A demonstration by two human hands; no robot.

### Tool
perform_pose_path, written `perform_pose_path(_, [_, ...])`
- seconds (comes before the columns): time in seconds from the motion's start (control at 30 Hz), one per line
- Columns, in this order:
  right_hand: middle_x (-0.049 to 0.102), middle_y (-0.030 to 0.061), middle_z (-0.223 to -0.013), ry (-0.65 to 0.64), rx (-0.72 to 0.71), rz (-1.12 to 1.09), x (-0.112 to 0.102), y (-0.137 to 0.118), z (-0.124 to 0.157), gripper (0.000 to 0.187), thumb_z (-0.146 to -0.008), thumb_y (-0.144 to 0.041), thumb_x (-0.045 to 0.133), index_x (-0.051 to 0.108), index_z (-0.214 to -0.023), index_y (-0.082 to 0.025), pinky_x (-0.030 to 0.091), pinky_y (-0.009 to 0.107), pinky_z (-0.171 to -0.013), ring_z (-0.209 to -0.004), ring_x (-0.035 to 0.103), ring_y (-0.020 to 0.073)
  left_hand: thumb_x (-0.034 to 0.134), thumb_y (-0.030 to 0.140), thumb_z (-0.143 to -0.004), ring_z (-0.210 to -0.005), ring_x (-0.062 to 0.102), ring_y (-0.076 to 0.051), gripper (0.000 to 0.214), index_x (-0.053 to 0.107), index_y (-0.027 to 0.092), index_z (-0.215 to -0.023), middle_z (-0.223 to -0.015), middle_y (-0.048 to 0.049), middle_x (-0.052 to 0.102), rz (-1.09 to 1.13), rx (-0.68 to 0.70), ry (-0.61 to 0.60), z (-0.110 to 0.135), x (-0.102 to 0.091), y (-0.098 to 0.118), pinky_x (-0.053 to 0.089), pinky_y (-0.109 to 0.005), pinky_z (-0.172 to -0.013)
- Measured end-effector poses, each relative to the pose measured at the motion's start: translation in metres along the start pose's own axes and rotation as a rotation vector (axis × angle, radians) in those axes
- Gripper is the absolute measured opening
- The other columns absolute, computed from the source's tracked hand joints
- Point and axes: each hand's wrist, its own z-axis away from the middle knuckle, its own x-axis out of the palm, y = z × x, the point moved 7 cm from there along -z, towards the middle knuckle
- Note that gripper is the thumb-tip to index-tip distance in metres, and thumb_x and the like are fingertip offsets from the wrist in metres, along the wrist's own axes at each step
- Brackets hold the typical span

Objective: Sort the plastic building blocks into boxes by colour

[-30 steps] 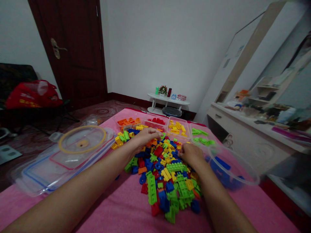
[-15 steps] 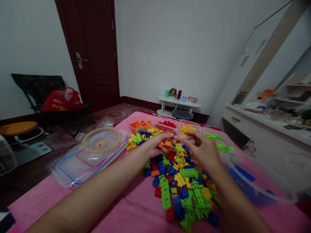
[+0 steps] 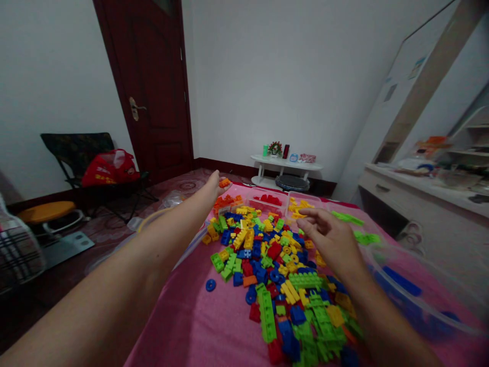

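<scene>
My left hand [image 3: 218, 184] is stretched far out, closed around orange building bricks [image 3: 225, 182]. It hangs just above the container of orange bricks [image 3: 228, 203] at the far left of the table. Over the right side of the mixed brick pile [image 3: 267, 250] hovers my right hand [image 3: 331, 235]. Its fingers are bent, with a gap between thumb and forefinger, and nothing shows in them. The pile mixes yellow, green, blue, red and orange pieces. A blue ring-shaped piece [image 3: 210, 285] lies apart from it on the pink cloth [image 3: 191, 321].
Along the far edge stand clear boxes with red bricks [image 3: 268, 199] and yellow bricks [image 3: 300, 206]. Green pieces [image 3: 347, 218] lie farther right. A large clear tub [image 3: 416, 300] with blue pieces stands near my right forearm. Clear lids [image 3: 153, 220] are partly hidden behind my left arm.
My left hand has moved from over the pile, forward and left, carrying the orange bricks to the orange container. My right hand stays over the pile. The view has shifted slightly.
</scene>
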Motion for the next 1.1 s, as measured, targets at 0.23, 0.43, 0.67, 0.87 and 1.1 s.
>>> perform_pose_path(0.23, [0.066,0.0057,-0.081,-0.115,-0.025,0.071,0.016,0.004,0.003,0.026,-0.078,-0.036,0.055,0.065,-0.093,-0.017,0.048,0.028,-0.064,-0.070,0.059,0.0166,0.058,0.050,-0.075,-0.091,0.054,-0.026,0.042,0.058,0.012,-0.092,-0.104,-0.0177,0.057,-0.693,0.189,-0.026,0.011,0.006,-0.001,0.043,-0.039,-0.078])
perform_pose_path(0.43, [0.064,0.0030,-0.110,-0.512,-0.160,0.367,0.066,0.014,0.030,0.036,-0.069,-0.015,0.060,0.066,-0.103,-0.024,0.038,0.031,-0.091,-0.105,0.054,0.0207,0.069,0.021,-0.062,-0.080,0.059,-0.017,0.021,0.069,0.012,-0.081,-0.081,-0.0048,0.068,-0.918,0.347,-0.379,0.067,0.048,-0.046,0.044,-0.024,-0.075])
perform_pose_path(0.67, [0.067,0.0039,-0.092,-0.485,0.053,0.726,0.050,0.037,0.024,0.023,-0.071,-0.028,0.059,0.064,-0.093,-0.023,0.036,0.026,-0.067,-0.085,0.059,0.0203,0.059,0.012,-0.060,-0.062,0.059,-0.017,0.019,0.073,0.019,-0.071,-0.067,-0.0036,0.069,-1.720,0.567,-0.819,0.141,0.054,-0.105,0.043,-0.024,-0.059])
perform_pose_path(0.87, [0.065,0.0023,-0.082,-0.443,0.047,0.741,0.050,0.040,0.020,0.018,-0.071,-0.027,0.058,0.060,-0.088,-0.022,0.029,0.024,-0.058,-0.076,0.058,0.0168,0.060,0.011,-0.054,-0.070,0.061,-0.023,0.024,0.072,0.021,-0.072,-0.070,-0.0064,0.068,-1.927,0.701,-0.753,0.148,0.045,-0.105,0.042,-0.027,-0.062])
perform_pose_path(1.1, [0.065,0.0016,-0.082,-0.487,0.013,0.807,0.061,0.037,0.028,0.020,-0.069,-0.036,0.061,0.060,-0.085,-0.025,0.026,0.025,-0.056,-0.078,0.058,0.0197,0.062,0.020,-0.059,-0.071,0.060,-0.018,0.027,0.071,0.022,-0.084,-0.078,-0.0034,0.068,-2.038,0.668,-0.750,0.143,0.039,-0.105,0.039,-0.023,-0.058])
